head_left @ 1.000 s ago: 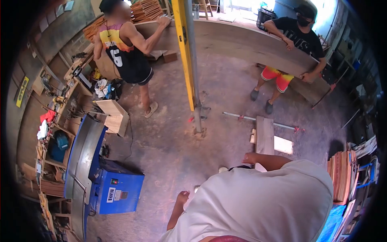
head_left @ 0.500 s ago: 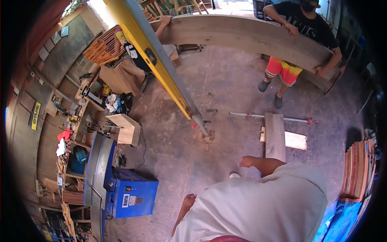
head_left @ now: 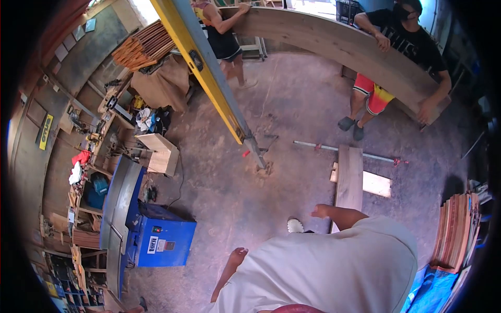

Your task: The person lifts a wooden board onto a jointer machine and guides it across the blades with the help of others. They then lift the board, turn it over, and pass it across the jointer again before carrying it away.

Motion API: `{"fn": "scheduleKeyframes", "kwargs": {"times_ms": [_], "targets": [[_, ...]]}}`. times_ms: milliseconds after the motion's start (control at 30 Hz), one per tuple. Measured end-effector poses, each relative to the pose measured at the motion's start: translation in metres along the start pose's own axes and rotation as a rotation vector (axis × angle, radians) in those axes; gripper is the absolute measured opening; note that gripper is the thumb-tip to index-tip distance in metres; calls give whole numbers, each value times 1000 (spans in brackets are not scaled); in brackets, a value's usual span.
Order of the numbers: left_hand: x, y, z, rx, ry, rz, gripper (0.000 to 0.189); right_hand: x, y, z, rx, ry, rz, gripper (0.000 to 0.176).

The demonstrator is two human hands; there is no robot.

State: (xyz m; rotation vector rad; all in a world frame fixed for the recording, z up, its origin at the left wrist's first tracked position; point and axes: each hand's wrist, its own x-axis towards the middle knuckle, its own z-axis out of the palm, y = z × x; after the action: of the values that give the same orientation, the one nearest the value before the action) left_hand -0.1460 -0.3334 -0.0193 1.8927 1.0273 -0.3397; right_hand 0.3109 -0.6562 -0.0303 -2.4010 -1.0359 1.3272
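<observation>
My left hand [head_left: 239,254] hangs low beside my pale shirt, its fingers loosely bent, with nothing visible in it. To the right, my right hand [head_left: 321,211] is held out over the floor near a short wooden board [head_left: 349,177] lying there. It looks empty and loosely open, apart from the board. Farther off, two people hold a long wide wooden plank [head_left: 313,39]: one in a black shirt [head_left: 404,39] at its right end, the other [head_left: 222,34] at its left end.
A yellow and grey post [head_left: 209,83] slants down to the floor ahead. A metal bar clamp [head_left: 323,147] lies past the short board. On the left are a blue machine [head_left: 167,235] and a cluttered workbench. Wood pieces [head_left: 451,229] stand stacked at the right.
The plank and its holders have shifted right in view; the person at the left end now shows beyond the post. Floor objects have shifted slightly left. My left hand appears farther left.
</observation>
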Motion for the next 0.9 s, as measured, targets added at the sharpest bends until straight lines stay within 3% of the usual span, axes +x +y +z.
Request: {"fn": "scheduleKeyframes", "kwargs": {"times_ms": [67, 133, 267, 367, 433, 500, 600, 733, 900], "targets": [[1, 13, -15, 15, -14, 72, 60, -16, -16, 4, 6, -17, 27, 62], [-2, 20, -26, 23, 74, -26, 60, -24, -28, 19, 18, -35, 55, 63], [-25, -10, -38, -114, 70, 34, 58, -38, -60, 51, -81, -62, -24, 67], [-59, -69, -33, -139, 101, 78, 55, -57, -98, 76, -59, -72, -43, 66], [-53, -160, -12, 42, 124, 243, 53, -70, -126, 88, -25, -52, -38, 66], [-86, -186, -11, -55, -55, 102, 54, -88, -150, 93, 17, -160, -39, 64], [-91, -247, 21, 63, 2, 86, 52, -105, -172, 102, 94, -86, -9, 60], [-101, -244, 24, -87, 8, 70, 51, -104, -171, 100, 178, 27, -82, 55], [-64, -167, 0, -308, 46, 34, 50, -93, -178, 71, 272, 19, -125, 55]]}}
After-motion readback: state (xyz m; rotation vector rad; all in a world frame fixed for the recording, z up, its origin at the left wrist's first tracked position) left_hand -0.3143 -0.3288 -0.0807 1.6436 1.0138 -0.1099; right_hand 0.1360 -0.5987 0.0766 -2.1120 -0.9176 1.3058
